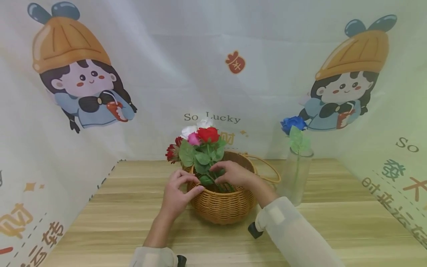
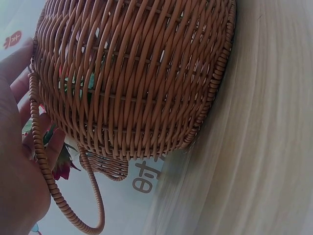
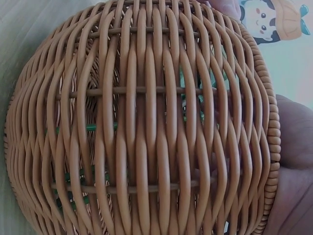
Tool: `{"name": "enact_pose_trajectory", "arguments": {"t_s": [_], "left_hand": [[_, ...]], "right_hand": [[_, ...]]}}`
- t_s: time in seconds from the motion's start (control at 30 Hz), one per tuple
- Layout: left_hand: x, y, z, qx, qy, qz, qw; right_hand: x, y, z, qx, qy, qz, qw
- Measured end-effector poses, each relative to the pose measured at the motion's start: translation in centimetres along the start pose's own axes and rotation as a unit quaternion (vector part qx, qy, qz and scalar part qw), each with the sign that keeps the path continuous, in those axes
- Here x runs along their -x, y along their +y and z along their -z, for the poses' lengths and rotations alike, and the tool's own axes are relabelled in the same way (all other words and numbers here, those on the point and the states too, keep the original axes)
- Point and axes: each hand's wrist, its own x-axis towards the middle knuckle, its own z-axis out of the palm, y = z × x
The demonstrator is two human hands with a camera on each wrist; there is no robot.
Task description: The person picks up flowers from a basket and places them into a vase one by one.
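Golden-brown wicker forms the basket point(image 1: 220, 209), standing on the desk point(image 1: 133, 207) between the hands. At its near-left rim the left hand point(image 1: 176, 193) bends thumb and fingers close together, probably to steady it; whether they pinch the weave I cannot tell. The right hand point(image 1: 233, 173) reaches over the opening to the flowers point(image 1: 201, 158), fingers curved, its hold unclear. The blooms rise beyond the left hand, seemingly propped by the basket's wall. Right of the right hand, a clear vase point(image 1: 297, 181), tall and narrow, likely keeps the blue rose point(image 1: 293, 125) upright.
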Motion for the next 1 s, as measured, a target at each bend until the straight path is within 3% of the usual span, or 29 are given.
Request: {"name": "enact_pose_trajectory", "arguments": {"t_s": [0.2, 0.57, 0.8, 1.0], "left_hand": [[-0.13, -0.13, -0.07, -0.007, -0.002, 0.003, 1.0], [-0.13, -0.32, -0.1, -0.007, 0.002, 0.002, 1.0], [-0.19, 0.13, -0.17, -0.009, 0.004, 0.0, 0.9999], [-0.12, -0.25, -0.14, -0.006, 0.006, -0.01, 0.9999]], "right_hand": [[0.12, 0.15, 0.12, -0.014, 0.01, -0.001, 1.0], [0.48, 0.41, 0.33, -0.068, 0.108, -0.005, 0.992], [0.37, 0.84, 0.42, -0.126, 0.182, -0.002, 0.975], [0.57, 0.71, 0.42, -0.179, 0.221, 0.021, 0.958]]}}
